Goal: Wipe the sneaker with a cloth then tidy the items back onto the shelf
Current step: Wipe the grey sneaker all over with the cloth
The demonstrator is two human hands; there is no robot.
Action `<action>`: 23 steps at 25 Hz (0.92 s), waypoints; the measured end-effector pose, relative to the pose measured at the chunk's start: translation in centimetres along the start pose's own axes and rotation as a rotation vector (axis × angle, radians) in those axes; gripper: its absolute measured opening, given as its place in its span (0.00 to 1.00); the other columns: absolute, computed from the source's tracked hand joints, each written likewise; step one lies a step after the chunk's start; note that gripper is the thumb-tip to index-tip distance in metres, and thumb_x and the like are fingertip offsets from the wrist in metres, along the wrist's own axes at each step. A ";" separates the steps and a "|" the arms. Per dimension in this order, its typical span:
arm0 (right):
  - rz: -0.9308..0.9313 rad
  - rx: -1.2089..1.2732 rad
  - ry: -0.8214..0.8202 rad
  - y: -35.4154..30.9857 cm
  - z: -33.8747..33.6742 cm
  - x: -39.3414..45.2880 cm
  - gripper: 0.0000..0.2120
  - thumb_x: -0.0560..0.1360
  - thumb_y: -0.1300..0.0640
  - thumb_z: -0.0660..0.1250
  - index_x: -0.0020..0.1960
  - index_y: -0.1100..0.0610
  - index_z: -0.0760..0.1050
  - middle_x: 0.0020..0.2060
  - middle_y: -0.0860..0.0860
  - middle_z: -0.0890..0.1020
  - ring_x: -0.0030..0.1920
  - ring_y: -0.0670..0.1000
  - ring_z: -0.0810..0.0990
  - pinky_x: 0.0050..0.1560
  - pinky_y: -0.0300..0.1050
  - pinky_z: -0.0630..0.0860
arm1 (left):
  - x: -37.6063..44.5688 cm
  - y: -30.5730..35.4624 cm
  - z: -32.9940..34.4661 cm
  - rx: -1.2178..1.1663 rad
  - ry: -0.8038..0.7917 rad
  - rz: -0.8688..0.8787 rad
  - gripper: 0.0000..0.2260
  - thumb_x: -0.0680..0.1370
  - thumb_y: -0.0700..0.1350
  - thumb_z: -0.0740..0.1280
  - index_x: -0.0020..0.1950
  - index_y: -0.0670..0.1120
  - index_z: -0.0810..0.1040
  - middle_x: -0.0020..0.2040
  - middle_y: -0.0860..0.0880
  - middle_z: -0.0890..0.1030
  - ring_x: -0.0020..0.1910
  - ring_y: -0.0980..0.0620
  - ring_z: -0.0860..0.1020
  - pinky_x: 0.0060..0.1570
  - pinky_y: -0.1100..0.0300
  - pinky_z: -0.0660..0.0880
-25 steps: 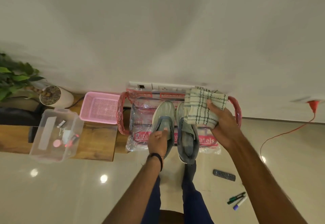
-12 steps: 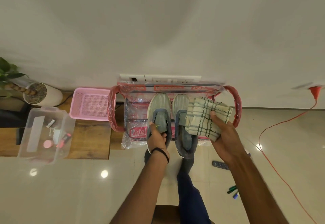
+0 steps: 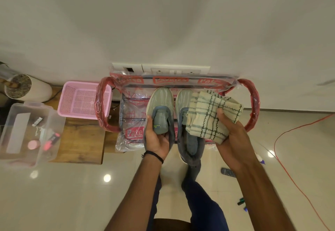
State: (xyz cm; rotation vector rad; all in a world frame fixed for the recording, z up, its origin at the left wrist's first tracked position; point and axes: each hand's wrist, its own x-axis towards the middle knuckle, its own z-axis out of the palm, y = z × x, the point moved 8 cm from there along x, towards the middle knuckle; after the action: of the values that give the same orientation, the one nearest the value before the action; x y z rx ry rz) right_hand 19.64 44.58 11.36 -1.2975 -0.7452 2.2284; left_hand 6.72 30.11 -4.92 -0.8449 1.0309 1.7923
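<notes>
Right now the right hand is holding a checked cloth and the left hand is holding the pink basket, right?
Not quite. In the head view the right hand does hold the checked cloth, but the left hand grips a grey sneaker. The pink basket sits untouched on the wooden table.

Evenly lit indoor scene. Round ceiling-light glare spots shine on the glossy cream tiled floor [image 3: 54, 194]. Wide-angle distortion bends the edges. Focus is slightly soft, with soft shadows on the plain white wall [image 3: 163, 22].
</notes>
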 end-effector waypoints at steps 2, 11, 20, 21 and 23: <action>-0.008 0.012 -0.025 0.7 -0.1 0.9 0.21 0.80 0.59 0.64 0.73 0.59 0.71 0.65 0.58 0.80 0.65 0.59 0.80 0.59 0.59 0.79 | 0.8 -0.1 -0.5 -0.029 -0.015 0.012 0.35 0.72 0.63 0.75 0.72 0.44 0.76 0.72 0.39 0.75 0.69 0.41 0.76 0.74 0.47 0.68; -0.195 0.048 -0.199 1.6 0.3 4.1 0.21 0.83 0.60 0.62 0.75 0.61 0.67 0.68 0.58 0.77 0.68 0.57 0.77 0.64 0.58 0.77 | -1.1 0.0 1.3 0.252 -0.185 0.168 0.22 0.80 0.55 0.69 0.69 0.43 0.79 0.65 0.40 0.81 0.64 0.45 0.80 0.71 0.47 0.72; -0.356 0.085 -0.320 3.7 0.0 1.5 0.21 0.81 0.61 0.65 0.73 0.63 0.69 0.67 0.60 0.78 0.67 0.59 0.78 0.66 0.63 0.75 | -4.5 2.6 2.3 1.470 -0.094 0.838 0.18 0.78 0.61 0.69 0.62 0.51 0.82 0.57 0.54 0.85 0.57 0.52 0.82 0.59 0.53 0.78; -0.370 0.093 -0.337 3.8 -0.1 0.5 0.21 0.81 0.61 0.65 0.73 0.63 0.70 0.66 0.61 0.78 0.66 0.59 0.78 0.66 0.64 0.74 | -5.0 2.9 2.4 1.514 -0.099 0.887 0.18 0.80 0.61 0.66 0.61 0.50 0.82 0.57 0.53 0.85 0.56 0.50 0.82 0.58 0.51 0.78; -0.404 0.092 -0.354 3.9 -0.5 -2.0 0.21 0.80 0.61 0.66 0.72 0.64 0.71 0.65 0.61 0.79 0.66 0.60 0.79 0.67 0.65 0.73 | -6.6 2.8 2.4 1.607 -0.112 1.028 0.16 0.81 0.60 0.64 0.57 0.50 0.81 0.53 0.51 0.85 0.52 0.48 0.82 0.54 0.49 0.79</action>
State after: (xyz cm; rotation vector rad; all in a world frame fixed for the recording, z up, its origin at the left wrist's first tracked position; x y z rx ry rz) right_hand 20.54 40.49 9.91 -0.6411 -0.9238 2.1404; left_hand 6.37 29.16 2.58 0.9044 2.4253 0.9564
